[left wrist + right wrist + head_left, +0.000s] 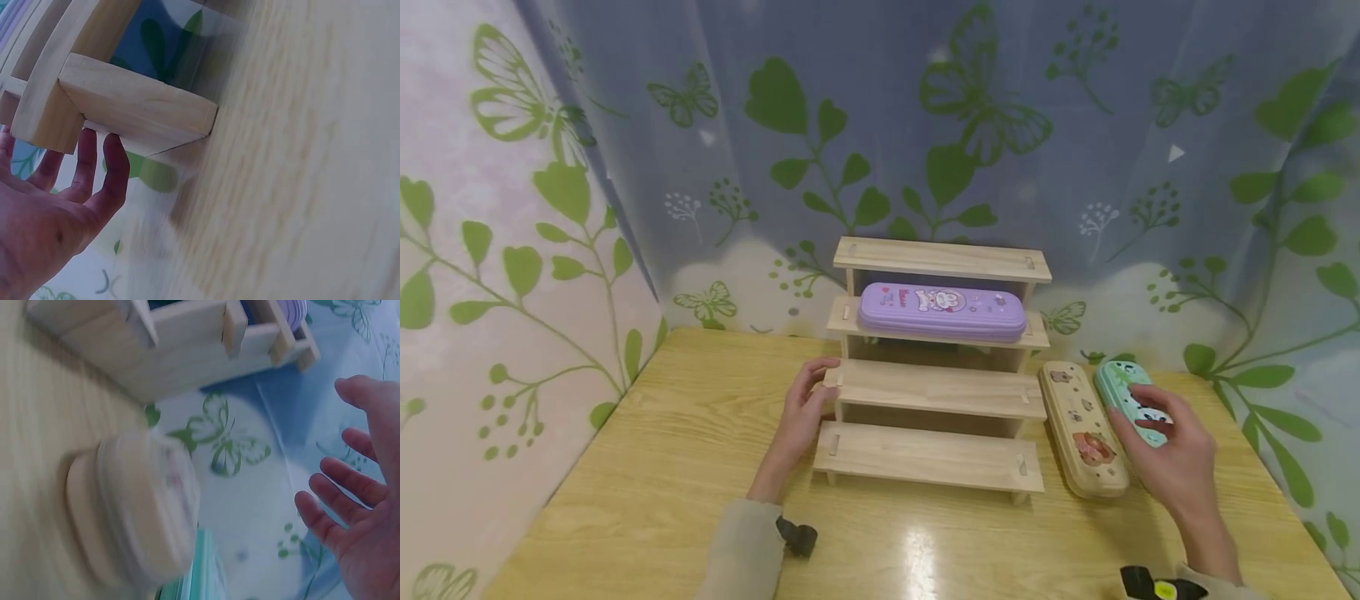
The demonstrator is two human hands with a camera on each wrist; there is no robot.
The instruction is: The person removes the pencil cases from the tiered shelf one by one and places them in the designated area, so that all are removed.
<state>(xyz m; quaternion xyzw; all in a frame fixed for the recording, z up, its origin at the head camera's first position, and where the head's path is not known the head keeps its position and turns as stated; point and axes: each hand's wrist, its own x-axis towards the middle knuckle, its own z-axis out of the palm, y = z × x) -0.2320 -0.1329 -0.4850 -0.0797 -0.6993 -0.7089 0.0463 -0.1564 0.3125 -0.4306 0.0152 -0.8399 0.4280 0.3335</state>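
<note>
A light wooden stepped shelf (934, 387) stands on the table. My left hand (805, 404) is at its left end, beside the second step from the bottom. In the left wrist view, fingertips (114, 142) touch the side panel (140, 103) under a step. A purple pencil case (942, 312) with a cartoon rabbit lies on the step below the top one. To the shelf's right lie a beige pencil case (1082, 429) and a mint-green pencil case (1122, 377). Over the mint-green case, which it partly hides, hovers my right hand (1176, 454), fingers spread and holding nothing.
The wooden table (647, 467) reaches toward me and out to both sides. Behind the shelf hangs a blue and white curtain (880, 150) printed with green leaves and butterflies. A similar printed cloth (482, 333) covers the left side.
</note>
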